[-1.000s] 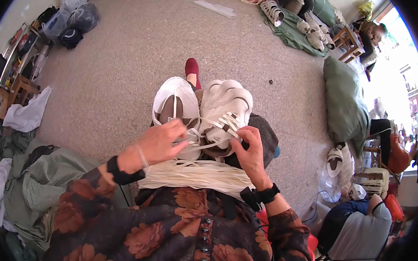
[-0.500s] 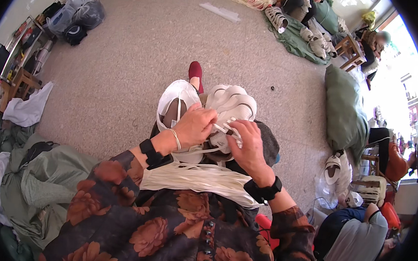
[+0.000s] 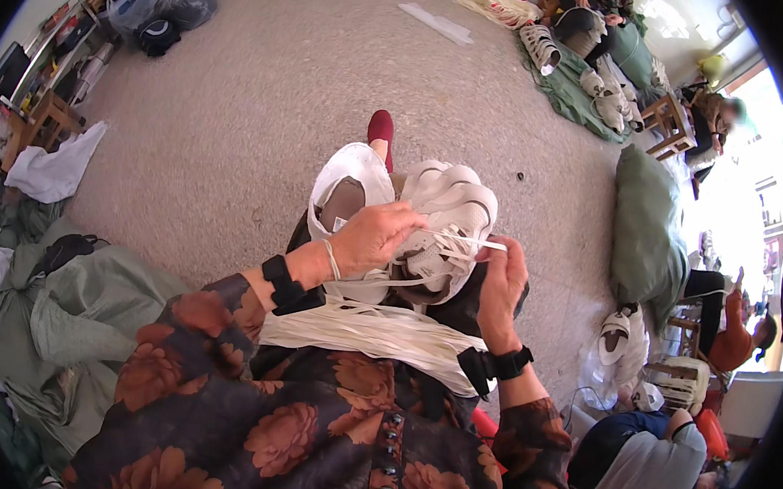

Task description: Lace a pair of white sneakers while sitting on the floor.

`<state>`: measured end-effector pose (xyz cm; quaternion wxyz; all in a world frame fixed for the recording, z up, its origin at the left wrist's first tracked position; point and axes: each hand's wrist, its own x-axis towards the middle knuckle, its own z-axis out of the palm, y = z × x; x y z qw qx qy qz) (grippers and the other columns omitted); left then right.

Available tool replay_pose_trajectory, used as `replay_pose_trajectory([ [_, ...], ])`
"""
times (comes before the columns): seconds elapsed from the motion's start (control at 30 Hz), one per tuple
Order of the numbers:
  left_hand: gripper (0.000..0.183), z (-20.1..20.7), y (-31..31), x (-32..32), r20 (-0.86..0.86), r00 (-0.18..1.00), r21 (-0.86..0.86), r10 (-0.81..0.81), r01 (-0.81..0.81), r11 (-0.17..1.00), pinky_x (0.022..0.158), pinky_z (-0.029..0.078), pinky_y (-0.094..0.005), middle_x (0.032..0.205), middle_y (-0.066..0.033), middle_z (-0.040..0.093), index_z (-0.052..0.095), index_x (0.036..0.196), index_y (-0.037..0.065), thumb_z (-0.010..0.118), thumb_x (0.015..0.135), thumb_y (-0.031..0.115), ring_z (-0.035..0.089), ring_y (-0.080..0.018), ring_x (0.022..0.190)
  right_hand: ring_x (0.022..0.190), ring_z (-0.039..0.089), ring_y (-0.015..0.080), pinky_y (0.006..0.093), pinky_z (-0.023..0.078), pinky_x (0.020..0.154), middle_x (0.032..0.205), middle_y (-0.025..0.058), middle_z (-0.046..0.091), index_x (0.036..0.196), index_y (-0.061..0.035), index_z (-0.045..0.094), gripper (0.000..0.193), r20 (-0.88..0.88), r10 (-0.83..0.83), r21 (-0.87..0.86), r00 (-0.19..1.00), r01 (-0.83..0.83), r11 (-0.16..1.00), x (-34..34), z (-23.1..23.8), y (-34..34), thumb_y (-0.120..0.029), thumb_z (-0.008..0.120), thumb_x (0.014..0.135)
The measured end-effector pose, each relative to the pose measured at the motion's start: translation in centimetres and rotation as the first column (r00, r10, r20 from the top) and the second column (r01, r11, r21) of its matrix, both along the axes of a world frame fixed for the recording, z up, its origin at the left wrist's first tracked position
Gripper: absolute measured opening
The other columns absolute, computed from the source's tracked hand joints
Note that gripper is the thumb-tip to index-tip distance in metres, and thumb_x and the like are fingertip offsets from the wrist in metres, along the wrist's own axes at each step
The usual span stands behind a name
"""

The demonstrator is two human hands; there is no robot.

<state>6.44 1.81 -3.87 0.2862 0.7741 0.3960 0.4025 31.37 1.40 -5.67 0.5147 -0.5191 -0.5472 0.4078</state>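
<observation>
A white shoelace (image 3: 467, 239) stretches nearly straight between my hands, above the laced front of a chunky white shoe (image 3: 456, 187) on my lap. My left hand (image 3: 374, 236) is closed, its thumb and fingers pinching the lace at the shoe's left side. On the right, the fingers of my right hand (image 3: 503, 285) pinch the lace close to its free end. More lace runs through and across the shoe's opening. Beside it, left of the shoe, lies a second white shoe (image 3: 354, 163) with its brown insole showing. A thick bundle of off-white laces (image 3: 370, 342) lies across my lap.
Green sacks (image 3: 92, 313) are heaped at left, near a white cloth (image 3: 58, 163). At right lies a stuffed green bag (image 3: 648, 228); a person in a grey top (image 3: 641, 466) bends over nearby. Shoes (image 3: 610, 101) lie on a green sheet at far right.
My right hand has moved right, away from my left, and its fingers have closed together. The lace between the hands is now drawn out straight. The whole view has shifted slightly.
</observation>
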Motion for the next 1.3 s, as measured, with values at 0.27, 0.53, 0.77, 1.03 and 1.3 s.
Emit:
replay_pose_trajectory([
  [0.27,0.015,-3.0,0.1,0.2,-0.033,0.997,-0.149,0.063,-0.068,0.986,0.068,0.049,-0.0354,0.082,-0.0131,0.062,0.068,0.104,0.0,0.058,0.093,0.005,0.063,-0.0265,0.074,0.066,0.058,0.0118,0.026,0.049,0.062,0.08,0.0056,0.063,0.101,-0.0046,0.057,0.017,-0.236,-0.305,-0.179,0.923,0.267,0.947,3.3,-0.4,-0.5,-0.016,0.044,0.104],
  [0.53,0.01,-3.1,0.5,-0.4,-0.223,0.956,-0.054,0.19,-0.207,0.977,0.068,0.051,-0.0354,0.082,-0.0138,0.067,0.069,0.091,0.0,0.064,0.088,0.008,0.066,-0.0281,0.077,0.063,0.056,0.0119,0.0261,0.048,0.057,0.076,0.0045,0.06,0.1,-0.0044,0.056,0.018,-0.296,-0.279,-0.216,0.913,0.221,0.951,4.9,-0.1,-0.8,-0.017,0.044,0.103],
  [0.77,0.01,-2.2,1.4,1.6,0.139,0.976,-0.492,0.165,-0.076,0.867,0.056,0.046,-0.026,0.074,-0.0034,0.066,0.067,0.09,0.0,0.067,0.091,0.009,0.056,-0.0089,0.061,0.07,0.058,0.0094,0.0243,0.049,0.062,0.087,0.0028,0.063,0.11,-0.0039,0.058,0.015,-0.109,-0.019,-0.323,0.994,-0.017,0.946,4.7,1.0,-0.8,-0.014,0.052,0.101],
  [1.03,0.01,-2.6,1.8,1.9,0.281,0.952,-0.611,0.124,0.078,0.788,0.054,0.043,-0.0213,0.075,-0.0001,0.065,0.066,0.091,-0.001,0.065,0.094,0.009,0.054,-0.0043,0.061,0.081,0.058,0.0112,0.0256,0.048,0.072,0.103,0.0041,0.061,0.12,-0.0004,0.056,0.024,0.215,-0.048,-0.091,0.975,0.069,0.993,6.1,1.1,-0.5,-0.008,0.054,0.097],
  [1.3,0.01,-2.7,1.4,2.3,0.217,0.965,-0.541,0.144,-0.004,0.841,0.061,0.047,-0.0268,0.076,-0.0019,0.065,0.067,0.089,-0.001,0.063,0.092,0.007,0.056,-0.0087,0.065,0.092,0.064,0.0225,0.0322,0.05,0.083,0.098,0.0131,0.065,0.108,-0.0004,0.061,0.014,0.433,-0.055,0.265,0.9,-0.069,0.962,1.2,4.5,-1.1,0.0,0.055,0.095],
])
